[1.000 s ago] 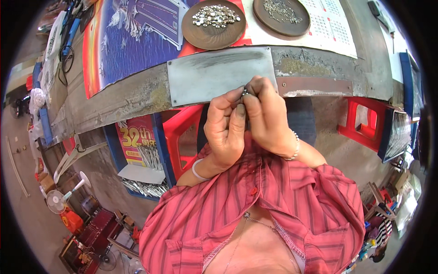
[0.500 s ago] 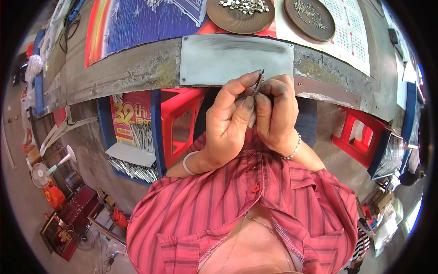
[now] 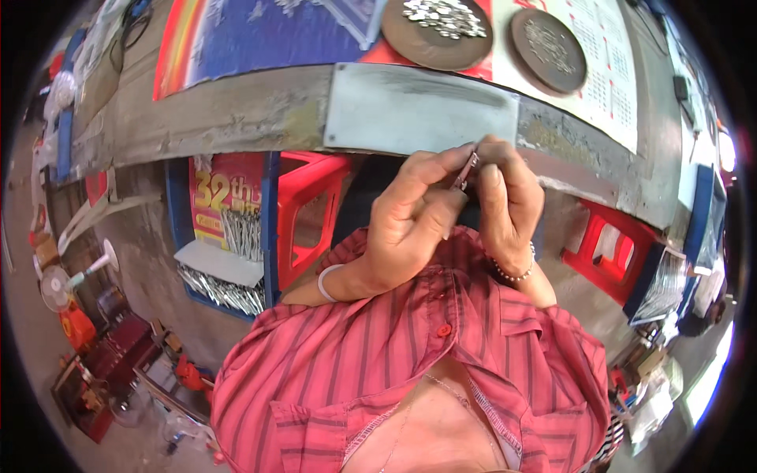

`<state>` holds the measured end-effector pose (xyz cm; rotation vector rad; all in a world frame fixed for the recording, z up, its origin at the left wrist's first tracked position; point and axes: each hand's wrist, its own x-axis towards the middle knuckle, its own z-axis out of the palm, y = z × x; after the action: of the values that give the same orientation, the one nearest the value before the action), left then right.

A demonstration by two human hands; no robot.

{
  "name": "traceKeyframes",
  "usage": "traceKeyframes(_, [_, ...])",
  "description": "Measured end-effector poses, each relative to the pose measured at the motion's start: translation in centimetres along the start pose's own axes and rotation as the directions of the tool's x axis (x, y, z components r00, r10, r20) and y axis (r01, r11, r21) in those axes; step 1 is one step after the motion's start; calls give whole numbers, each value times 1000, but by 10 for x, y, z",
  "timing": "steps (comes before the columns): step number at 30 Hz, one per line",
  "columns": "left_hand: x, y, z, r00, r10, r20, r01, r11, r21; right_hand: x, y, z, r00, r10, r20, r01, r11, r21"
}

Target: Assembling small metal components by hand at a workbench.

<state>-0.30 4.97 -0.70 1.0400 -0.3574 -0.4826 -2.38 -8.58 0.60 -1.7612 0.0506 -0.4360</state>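
Observation:
My left hand (image 3: 410, 219) pinches a slim, shiny metal piece (image 3: 466, 173) between thumb and fingers, in front of my chest just below the bench edge. My right hand (image 3: 511, 197) is closed against the piece's other side, its fingertips curled close to the upper end. The piece is small and partly covered by fingers, so its exact kind is unclear. Past my hands, a pale smooth plate (image 3: 418, 114) is fixed along the bench front. Beyond it stand a brown dish (image 3: 430, 57) of small shiny metal bits and a second brown dish (image 3: 528, 67) of tiny thin metal pins.
Under the bench on the left, a blue crate (image 3: 270, 229) holds many slender metal parts (image 3: 225, 290), beside a red stool (image 3: 311, 213). To the right are another red stool (image 3: 579, 248) and a crate with wrapped metal parts (image 3: 664, 285). A fan (image 3: 55, 288) stands far left.
Both hands have shifted a little right and down in the picture with the metal piece. My right fingers have closed up more around its upper end. The view has also tilted slightly.

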Motion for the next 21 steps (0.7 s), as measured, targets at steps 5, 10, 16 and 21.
traceKeyframes(5, [-5, 2, -12, 973, 219, 67, -229, 943, 242, -1, -2, 16, 936, -351, -22, 329, 897, -296])
traceKeyframes(10, [-16, 10, -21, 903, 428, 42, -421, 860, 288, -9, -15, 37, 968, -231, 97, 246, 949, -198])
traceKeyframes(16, [-23, 13, -45, 895, 445, -26, -410, 845, 344, -3, -14, 65, 966, -211, 152, 249, 916, -314])
traceKeyframes(21, [-49, 29, -70, 947, 306, -95, -217, 831, 513, 3, -10, 64, 918, 225, 326, -295, 937, 186])
